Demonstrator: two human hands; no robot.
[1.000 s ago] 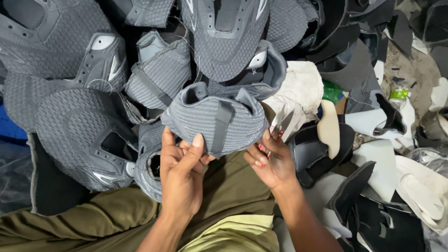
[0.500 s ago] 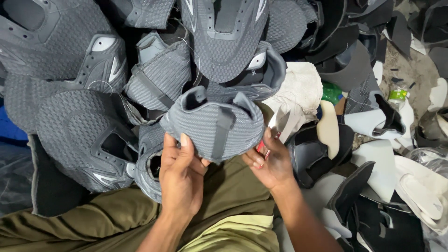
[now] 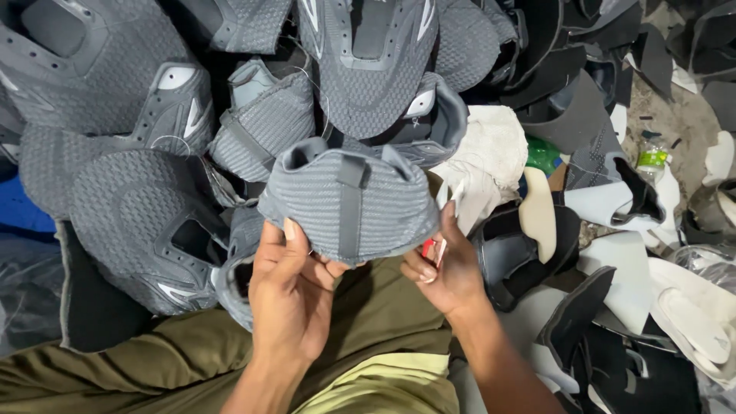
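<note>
So the grey knit shoe upper (image 3: 349, 203) now sits a bit lower and flatter than a second ago, heel strap facing up, over the lap. Left hand (image 3: 287, 295) pinches its bottom edge, thumb on top. Right hand (image 3: 448, 264) steadies the other side, fingers curled round small red-handled snips (image 3: 437, 245) — looks like thread trimming's on.

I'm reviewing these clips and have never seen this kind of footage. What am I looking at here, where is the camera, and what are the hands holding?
There is no machine. The one view comes from a camera on a person's head, looking down over their lap. The left hand grips the lower edge of a grey knitted shoe upper, with its heel strip facing the camera. The right hand touches the same piece and also holds a small tool with a red part, probably clippers. A pile of similar grey uppers lies beyond, with dark and white cut pieces to the right.
</note>
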